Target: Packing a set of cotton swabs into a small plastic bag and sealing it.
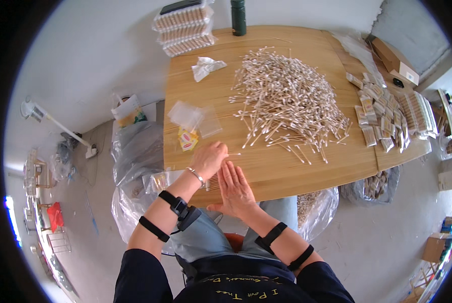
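Spiky cotton-swab heap (289, 96); grained wooden table (269, 175)

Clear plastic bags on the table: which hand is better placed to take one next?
Probably the left hand: it is nearer the clear bags, which lie toward its side of the table. The right hand is farther away, by the near edge.

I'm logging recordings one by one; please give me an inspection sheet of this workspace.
Surface: light wooden table
Job's things: heaped cotton swabs, filled packets at right
Clutter: crumpled white tissue, small clear bags, yellow printed slips, dark green bottle
Hands: left hand curled, grip unclear; right hand flat, fingers extended
Cables: thin black cable near left forearm device
Surroundings: large plastic bags beside the table, cardboard boxes farther right
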### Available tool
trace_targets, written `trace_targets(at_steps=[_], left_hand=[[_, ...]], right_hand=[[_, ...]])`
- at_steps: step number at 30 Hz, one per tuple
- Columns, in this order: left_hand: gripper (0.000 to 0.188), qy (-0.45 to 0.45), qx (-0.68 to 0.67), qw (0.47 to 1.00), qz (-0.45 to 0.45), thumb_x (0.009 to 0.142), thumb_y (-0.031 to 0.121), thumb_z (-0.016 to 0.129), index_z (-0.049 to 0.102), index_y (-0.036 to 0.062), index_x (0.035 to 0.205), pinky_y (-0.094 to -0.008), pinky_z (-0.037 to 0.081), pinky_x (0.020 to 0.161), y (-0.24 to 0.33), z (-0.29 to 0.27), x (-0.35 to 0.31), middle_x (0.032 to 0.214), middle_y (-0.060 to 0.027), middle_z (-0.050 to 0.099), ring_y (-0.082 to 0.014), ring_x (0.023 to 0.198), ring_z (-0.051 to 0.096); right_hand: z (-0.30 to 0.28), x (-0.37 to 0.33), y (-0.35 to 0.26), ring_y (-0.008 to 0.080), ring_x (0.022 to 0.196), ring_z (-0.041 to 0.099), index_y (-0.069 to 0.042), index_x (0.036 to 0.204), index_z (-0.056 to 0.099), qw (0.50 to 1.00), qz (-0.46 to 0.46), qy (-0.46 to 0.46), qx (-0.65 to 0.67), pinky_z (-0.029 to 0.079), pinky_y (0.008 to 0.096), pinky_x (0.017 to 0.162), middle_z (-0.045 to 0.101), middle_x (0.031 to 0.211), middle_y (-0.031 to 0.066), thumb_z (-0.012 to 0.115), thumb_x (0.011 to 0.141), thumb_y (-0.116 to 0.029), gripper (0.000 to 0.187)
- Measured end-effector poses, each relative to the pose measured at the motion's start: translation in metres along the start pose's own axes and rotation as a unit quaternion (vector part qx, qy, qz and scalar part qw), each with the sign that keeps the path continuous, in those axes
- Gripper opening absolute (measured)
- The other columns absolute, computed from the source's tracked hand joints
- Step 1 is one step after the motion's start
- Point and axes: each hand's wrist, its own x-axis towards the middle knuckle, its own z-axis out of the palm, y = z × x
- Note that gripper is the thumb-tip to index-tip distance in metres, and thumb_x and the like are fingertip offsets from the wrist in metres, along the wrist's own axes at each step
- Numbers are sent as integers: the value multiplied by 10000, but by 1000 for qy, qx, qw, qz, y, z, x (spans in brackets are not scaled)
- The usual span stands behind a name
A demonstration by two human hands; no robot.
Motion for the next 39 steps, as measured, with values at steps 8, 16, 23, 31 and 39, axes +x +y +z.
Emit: trace_targets(at_steps=[8, 16, 23, 31, 39], left_hand=[[86, 84, -76, 992, -59, 868, 209, 617, 616, 123, 864, -376, 504, 719, -29, 15, -58, 852, -37, 598, -255, 873, 603], [261, 237, -186, 952, -60, 923, 114, 536, 579, 61, 1174, -398, 465, 922, -14, 27, -80, 1148, -142, 587, -346, 1078, 546], [437, 324, -495, 797, -122, 1021, 178, 390, 373, -54, 1390, -355, 301, 1098, 16, 61, -91, 1423, -211, 423, -295, 1346, 382], [582, 308, -599, 729, -123, 1042, 389, 298, 327, -48, 1426, -359, 221, 1140, 12, 63, -84, 1468, -175, 373, -250, 1388, 307], [650, 294, -638, 702, -111, 1028, 453, 292, 281, -43, 1447, -381, 176, 1160, 14, 61, -92, 1503, -179, 306, -259, 1412, 249]], right_hand=[[3, 3, -1, 369, 1433, 178, 120, 1410, 276, 1000, -20, 13, 8, 117, 456, 1175, 251, 1493, 282, 547, 672, -795, 1206], [4, 3, -3, 395, 1423, 189, 128, 1399, 284, 999, -29, 23, 26, 143, 474, 1166, 256, 1480, 301, 605, 676, -750, 1182], [9, 3, -3, 404, 1417, 205, 125, 1390, 294, 998, -20, 41, 33, 152, 476, 1163, 251, 1482, 302, 662, 681, -683, 1136], [12, 7, -11, 416, 1410, 212, 138, 1381, 291, 998, -21, 46, 43, 146, 478, 1163, 247, 1477, 315, 651, 696, -669, 1118], [15, 7, -16, 396, 1429, 166, 122, 1391, 287, 999, 8, 24, 28, 124, 467, 1173, 217, 1497, 293, 636, 715, -632, 1071]])
